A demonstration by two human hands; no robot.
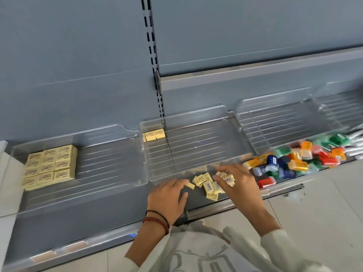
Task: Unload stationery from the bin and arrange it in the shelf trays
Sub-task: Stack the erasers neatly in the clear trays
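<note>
my right hand (239,183) is curled round a handful of erasers (225,178), fingers bent tight, with labels poking out between them. my left hand (169,197) lies flatter, fingers only gently bent. its tips touch a single eraser (190,186) and the thumb is held apart, so i would not call that a grip. both hands sit at the front of the middle tray (196,138), where more loose erasers (209,186) lie in a jumble. at the tray's back left corner a short row (155,134) is started. the bin itself is out of sight.

the risk, i think, is the overfull right hand. these pieces are small and look slick in their wrappers, so one could slip out on the way to the back, or tumble over the tray's low front lip. reaching back may also knock the short row crooked. the left tray (110,154) holds a neat block (51,167). the coloured pieces (294,161) in the right tray are close enough to get mixed in.
</note>
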